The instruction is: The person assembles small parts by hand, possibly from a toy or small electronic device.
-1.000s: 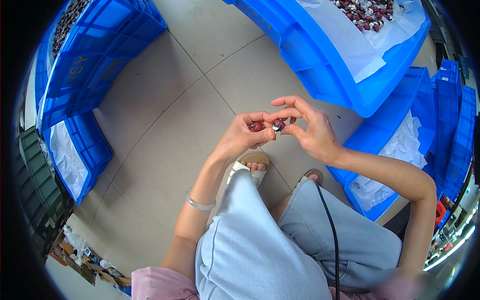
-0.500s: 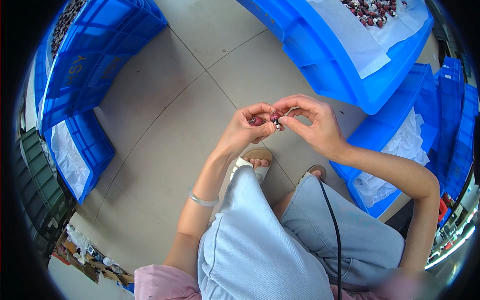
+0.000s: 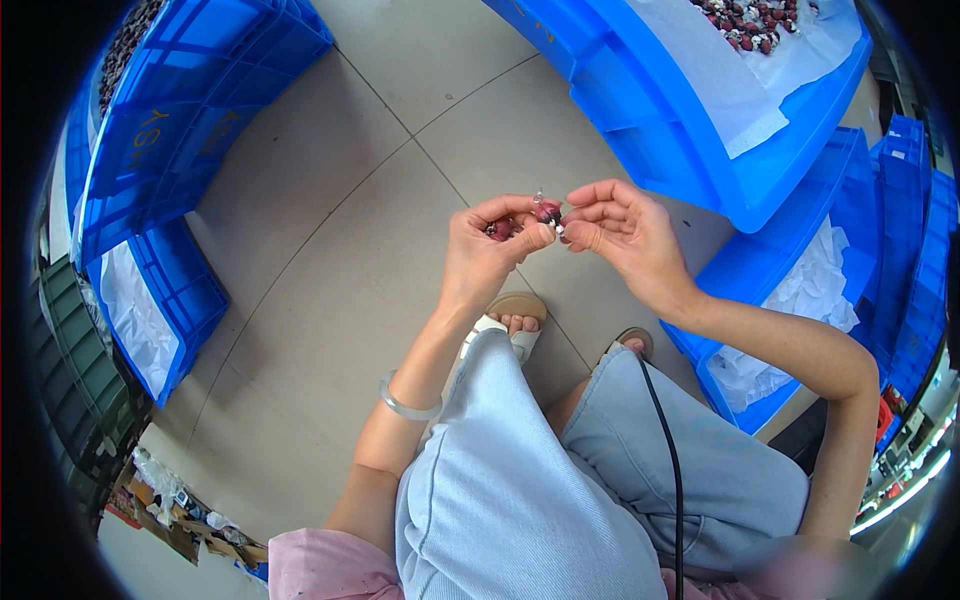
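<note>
Between my left thumb and index finger is a small dark red bead-like part (image 3: 547,212) with a black band and shiny whitish ends. A second red part (image 3: 501,229) of the same kind rests in the curled fingers of my left hand (image 3: 485,250). My right hand (image 3: 640,245) is just to the right, its index finger lifted away from the thumb and its fingertips close beside the held part. Whether the right thumb touches the small whitish end is too fine to make out.
A blue crate (image 3: 690,130) at the upper right bears white paper and many red parts (image 3: 750,22). Below it another blue crate holds crumpled paper (image 3: 810,280). Blue crates (image 3: 190,120) stand at left, one with dark pieces. A black cable (image 3: 665,430) crosses my leg.
My right fingers have come off the red part and spread apart. My left hand has tilted slightly, with the held part now turned and raised a little.
</note>
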`<state>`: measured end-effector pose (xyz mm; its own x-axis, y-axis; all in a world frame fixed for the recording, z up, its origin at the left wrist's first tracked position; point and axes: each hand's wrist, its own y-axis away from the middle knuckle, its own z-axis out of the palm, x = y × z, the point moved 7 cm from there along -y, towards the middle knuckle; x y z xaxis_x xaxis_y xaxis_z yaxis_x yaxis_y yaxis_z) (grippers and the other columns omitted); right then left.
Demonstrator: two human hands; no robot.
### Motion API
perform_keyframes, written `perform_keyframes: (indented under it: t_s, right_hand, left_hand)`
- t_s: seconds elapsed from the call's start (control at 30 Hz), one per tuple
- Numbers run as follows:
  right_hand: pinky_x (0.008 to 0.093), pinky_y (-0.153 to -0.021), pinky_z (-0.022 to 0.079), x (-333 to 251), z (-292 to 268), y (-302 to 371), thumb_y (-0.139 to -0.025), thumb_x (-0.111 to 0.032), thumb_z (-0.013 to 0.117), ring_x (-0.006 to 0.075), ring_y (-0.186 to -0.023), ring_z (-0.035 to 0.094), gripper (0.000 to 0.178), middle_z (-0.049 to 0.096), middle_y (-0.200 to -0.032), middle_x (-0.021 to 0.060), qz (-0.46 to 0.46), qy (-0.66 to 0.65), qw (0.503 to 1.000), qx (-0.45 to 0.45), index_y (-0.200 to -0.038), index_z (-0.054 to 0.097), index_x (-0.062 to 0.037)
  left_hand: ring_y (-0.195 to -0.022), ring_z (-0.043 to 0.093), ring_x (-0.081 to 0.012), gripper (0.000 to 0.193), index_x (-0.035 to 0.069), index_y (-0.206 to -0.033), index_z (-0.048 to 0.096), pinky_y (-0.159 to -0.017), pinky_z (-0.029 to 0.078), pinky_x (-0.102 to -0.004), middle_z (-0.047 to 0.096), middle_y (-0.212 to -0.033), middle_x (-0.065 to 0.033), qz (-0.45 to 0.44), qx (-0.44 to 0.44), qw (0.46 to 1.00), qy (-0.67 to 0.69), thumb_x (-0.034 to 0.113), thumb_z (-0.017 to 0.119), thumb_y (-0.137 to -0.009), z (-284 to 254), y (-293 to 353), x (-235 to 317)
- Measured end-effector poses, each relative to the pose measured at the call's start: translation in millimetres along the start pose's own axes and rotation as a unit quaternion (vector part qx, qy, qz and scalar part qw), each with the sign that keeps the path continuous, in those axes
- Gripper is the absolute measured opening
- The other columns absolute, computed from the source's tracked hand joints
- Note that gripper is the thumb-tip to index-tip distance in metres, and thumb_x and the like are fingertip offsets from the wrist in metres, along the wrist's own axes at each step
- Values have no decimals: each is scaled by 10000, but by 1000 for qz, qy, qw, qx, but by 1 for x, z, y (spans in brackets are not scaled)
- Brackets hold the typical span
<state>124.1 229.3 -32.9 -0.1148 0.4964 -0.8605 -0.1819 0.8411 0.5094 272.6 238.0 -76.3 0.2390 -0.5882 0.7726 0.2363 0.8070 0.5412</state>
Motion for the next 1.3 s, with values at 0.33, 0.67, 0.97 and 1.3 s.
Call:
perform_keyframes:
  t_s: [0.33,0.67,0.97,1.3]
  right_hand:
    - [238,-685,485,16,14,1,-925,-176,558,112,-733,586,188,615,-827,64,163,-143,971,-97,-982,573,3]
    - [239,-649,454,29,24,12,-964,-213,482,102,-680,534,260,563,-780,48,263,-182,941,-111,-1012,564,29]
    - [244,-643,462,15,25,15,-947,-178,503,113,-685,551,204,579,-781,53,257,-218,935,-114,-987,576,9]
    - [230,-620,467,-12,33,24,-909,-192,577,103,-673,581,166,608,-752,46,171,-161,965,-113,-894,581,-27]
  left_hand:
    - [-577,411,-21,188,19,-850,607,-471,298,-169,519,-706,52,133,-42,989,-49,119,744,-771,1,0,16]
    - [-549,391,-33,254,18,-1065,650,-466,261,-187,532,-691,29,29,-80,996,14,188,629,-879,1,0,-3]
    - [-559,409,-32,191,20,-1025,663,-471,299,-193,521,-676,38,4,-63,998,10,115,581,-882,3,2,9]
    - [-561,409,-32,232,0,-1062,654,-468,281,-184,510,-660,35,-4,-116,992,52,82,552,-870,3,11,21]
